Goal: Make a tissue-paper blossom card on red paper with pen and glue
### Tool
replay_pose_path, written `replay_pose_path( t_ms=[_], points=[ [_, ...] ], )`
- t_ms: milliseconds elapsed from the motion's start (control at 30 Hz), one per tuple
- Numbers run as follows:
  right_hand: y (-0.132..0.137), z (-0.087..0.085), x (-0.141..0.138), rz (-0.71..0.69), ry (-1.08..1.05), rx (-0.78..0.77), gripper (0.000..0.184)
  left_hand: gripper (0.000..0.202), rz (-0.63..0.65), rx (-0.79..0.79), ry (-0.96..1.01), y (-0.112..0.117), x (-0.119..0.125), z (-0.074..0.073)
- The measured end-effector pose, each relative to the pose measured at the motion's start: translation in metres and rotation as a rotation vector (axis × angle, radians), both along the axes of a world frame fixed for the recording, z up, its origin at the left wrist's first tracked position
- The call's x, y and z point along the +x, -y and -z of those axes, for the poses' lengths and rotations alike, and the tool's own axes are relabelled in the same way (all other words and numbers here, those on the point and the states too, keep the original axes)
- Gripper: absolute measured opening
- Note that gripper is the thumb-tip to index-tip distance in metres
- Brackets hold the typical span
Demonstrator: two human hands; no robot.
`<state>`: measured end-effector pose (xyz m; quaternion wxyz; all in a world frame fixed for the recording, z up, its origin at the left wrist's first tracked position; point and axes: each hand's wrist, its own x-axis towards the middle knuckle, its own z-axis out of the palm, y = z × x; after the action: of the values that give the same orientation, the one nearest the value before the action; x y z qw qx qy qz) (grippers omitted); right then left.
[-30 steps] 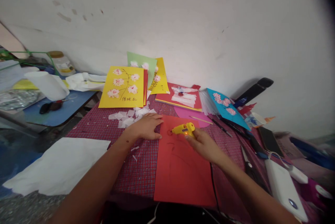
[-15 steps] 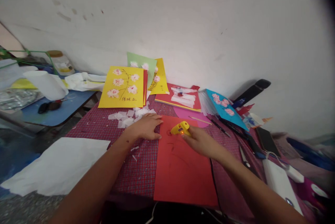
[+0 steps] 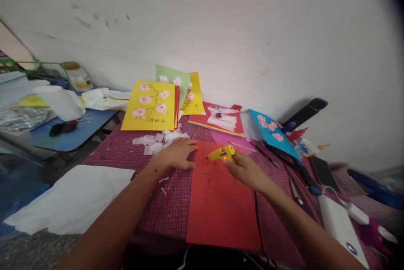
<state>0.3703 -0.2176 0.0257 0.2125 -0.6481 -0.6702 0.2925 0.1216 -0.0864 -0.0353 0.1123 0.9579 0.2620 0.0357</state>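
Observation:
A red sheet of paper (image 3: 221, 207) with faint drawn lines lies on the checked tablecloth (image 3: 164, 202). My right hand (image 3: 246, 171) is closed around a small yellow glue gun (image 3: 221, 154) whose light glows orange; its nozzle points left at the sheet's upper part. My left hand (image 3: 178, 153) lies flat with fingers stretched out, pressing the sheet's upper left edge. The gun's black cord (image 3: 256, 215) trails back toward me.
White tissue scraps (image 3: 156, 140) lie beyond my left hand. Yellow flower cards (image 3: 149, 106), a red card (image 3: 217, 118) and a blue card (image 3: 271, 131) lean near the wall. Pens, scissors (image 3: 295, 192), a phone (image 3: 322, 168) and a white power bank (image 3: 342, 228) crowd the right. White sheet (image 3: 72, 200) at left.
The glue gun and my right hand shifted slightly left, then back right over the sheet's top. My left hand has stayed put on the paper's edge.

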Motion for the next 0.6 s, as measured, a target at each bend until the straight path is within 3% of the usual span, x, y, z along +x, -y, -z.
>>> replay_pose_path(
  t_ms=[133,267,433,600],
  points=[
    [-0.001,0.012,0.000,0.033,-0.061,-0.043,0.022,0.067,0.005,0.007,0.004,0.001,0.000,-0.002],
    [0.000,0.013,0.002,0.024,-0.044,0.008,0.021,0.067,0.007,0.005,0.002,0.000,0.000,-0.001],
    [0.015,-0.005,0.006,0.027,-0.022,0.069,0.023,0.073,-0.006,-0.007,-0.012,-0.001,0.000,0.002],
    [0.034,-0.018,0.021,0.199,-0.266,0.029,0.035,0.076,-0.011,-0.014,-0.034,-0.002,-0.001,0.001]
  ],
)
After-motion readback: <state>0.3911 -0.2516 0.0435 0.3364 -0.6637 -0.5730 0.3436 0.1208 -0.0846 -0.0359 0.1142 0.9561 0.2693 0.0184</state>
